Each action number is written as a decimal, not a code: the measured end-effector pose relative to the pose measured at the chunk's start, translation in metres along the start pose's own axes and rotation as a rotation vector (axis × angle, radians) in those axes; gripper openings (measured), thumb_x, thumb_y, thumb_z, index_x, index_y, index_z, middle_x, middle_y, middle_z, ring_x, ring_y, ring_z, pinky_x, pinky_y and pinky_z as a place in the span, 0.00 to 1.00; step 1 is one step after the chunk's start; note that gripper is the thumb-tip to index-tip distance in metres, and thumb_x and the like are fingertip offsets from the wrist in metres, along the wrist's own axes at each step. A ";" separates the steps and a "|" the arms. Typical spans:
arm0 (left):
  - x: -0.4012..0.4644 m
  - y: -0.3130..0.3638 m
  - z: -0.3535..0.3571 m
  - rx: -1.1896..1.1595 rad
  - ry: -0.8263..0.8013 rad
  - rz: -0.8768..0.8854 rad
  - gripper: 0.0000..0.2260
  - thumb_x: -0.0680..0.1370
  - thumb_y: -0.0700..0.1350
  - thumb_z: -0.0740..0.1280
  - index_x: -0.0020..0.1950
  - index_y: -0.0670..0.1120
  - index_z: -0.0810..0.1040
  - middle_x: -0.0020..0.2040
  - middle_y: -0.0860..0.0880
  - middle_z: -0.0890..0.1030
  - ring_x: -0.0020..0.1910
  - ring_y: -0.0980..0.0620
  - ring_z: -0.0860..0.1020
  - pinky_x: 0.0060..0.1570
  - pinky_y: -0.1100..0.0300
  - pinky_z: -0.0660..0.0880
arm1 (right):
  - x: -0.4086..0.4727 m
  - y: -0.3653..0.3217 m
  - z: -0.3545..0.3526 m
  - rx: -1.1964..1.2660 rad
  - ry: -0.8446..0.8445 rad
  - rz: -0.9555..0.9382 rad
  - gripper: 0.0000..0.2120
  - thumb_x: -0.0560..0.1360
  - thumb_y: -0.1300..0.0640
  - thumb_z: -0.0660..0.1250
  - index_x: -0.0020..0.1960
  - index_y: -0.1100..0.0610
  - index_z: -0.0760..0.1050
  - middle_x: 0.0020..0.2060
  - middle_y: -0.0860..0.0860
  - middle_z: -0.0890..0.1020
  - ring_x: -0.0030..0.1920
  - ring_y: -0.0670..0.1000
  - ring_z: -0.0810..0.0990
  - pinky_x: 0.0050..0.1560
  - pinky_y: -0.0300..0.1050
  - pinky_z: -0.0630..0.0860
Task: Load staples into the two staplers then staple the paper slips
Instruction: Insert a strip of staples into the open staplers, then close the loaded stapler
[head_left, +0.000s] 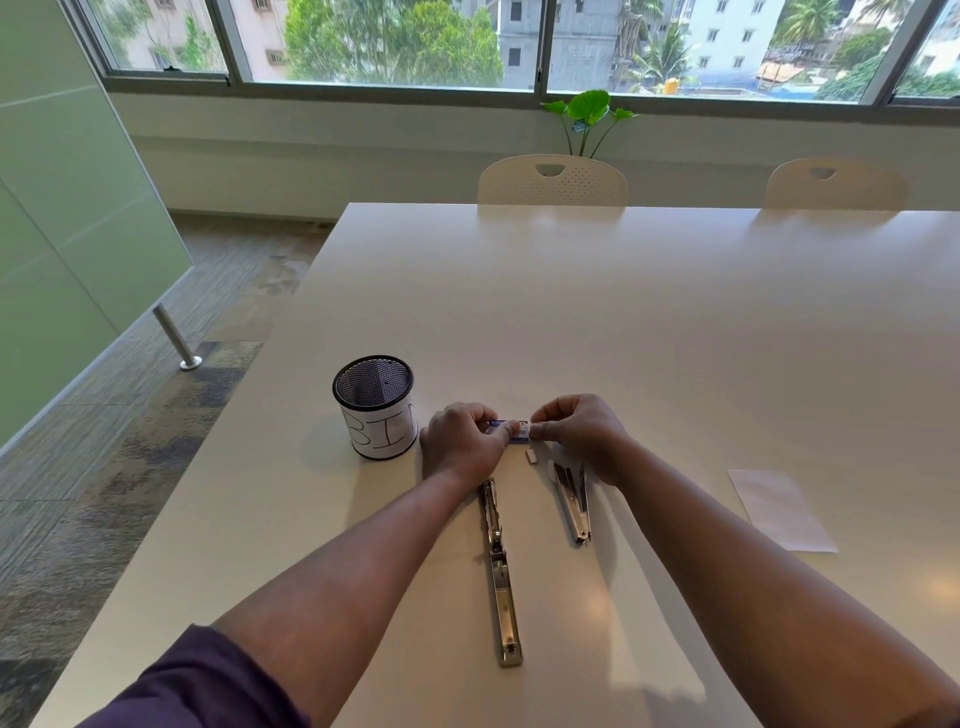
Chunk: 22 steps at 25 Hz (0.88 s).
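A small blue staple box (511, 431) is held just above the white table between both hands. My left hand (462, 441) grips its left end, and my right hand (579, 431) pinches its right end. Nearer me, a metal stapler (500, 571) lies flipped fully open in one long line. A second metal stapler (573, 499) lies to its right, partly open, with its far end under my right wrist. White paper slips (782, 509) lie at the right. A tiny white piece (531, 456) rests below the box.
A black mesh cup labelled "BIN" (376, 405) stands just left of my left hand. The table's left edge (208, 452) runs diagonally close by. Two cream chairs (553, 179) stand at the far side.
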<state>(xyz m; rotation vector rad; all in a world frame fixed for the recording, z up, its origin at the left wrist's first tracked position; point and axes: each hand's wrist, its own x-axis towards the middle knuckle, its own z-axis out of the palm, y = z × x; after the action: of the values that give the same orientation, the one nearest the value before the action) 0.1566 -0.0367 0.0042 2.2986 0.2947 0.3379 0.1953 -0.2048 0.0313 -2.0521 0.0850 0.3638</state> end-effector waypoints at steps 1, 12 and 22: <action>0.000 0.000 0.000 -0.004 0.001 -0.003 0.14 0.71 0.59 0.76 0.47 0.51 0.86 0.44 0.52 0.85 0.48 0.49 0.82 0.52 0.50 0.79 | -0.001 0.000 -0.001 0.007 -0.004 -0.007 0.04 0.70 0.55 0.80 0.43 0.53 0.85 0.45 0.55 0.86 0.51 0.57 0.81 0.55 0.58 0.80; -0.001 -0.003 0.000 -0.046 0.028 0.002 0.19 0.71 0.60 0.76 0.55 0.49 0.85 0.47 0.51 0.85 0.49 0.50 0.82 0.53 0.52 0.79 | -0.015 0.008 -0.011 -0.109 -0.231 -0.094 0.10 0.69 0.62 0.79 0.48 0.52 0.85 0.44 0.50 0.85 0.44 0.47 0.83 0.47 0.42 0.83; -0.016 -0.017 -0.020 -0.548 0.025 -0.082 0.04 0.76 0.46 0.75 0.48 0.47 0.85 0.40 0.47 0.84 0.38 0.54 0.78 0.43 0.57 0.79 | -0.026 0.017 0.000 -0.302 -0.064 -0.153 0.04 0.70 0.50 0.78 0.44 0.43 0.85 0.45 0.42 0.83 0.53 0.51 0.80 0.63 0.60 0.76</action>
<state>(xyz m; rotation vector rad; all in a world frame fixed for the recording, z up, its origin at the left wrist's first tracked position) 0.1334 -0.0168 0.0028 1.7408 0.2681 0.3547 0.1664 -0.2152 0.0243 -2.3245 -0.1751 0.3635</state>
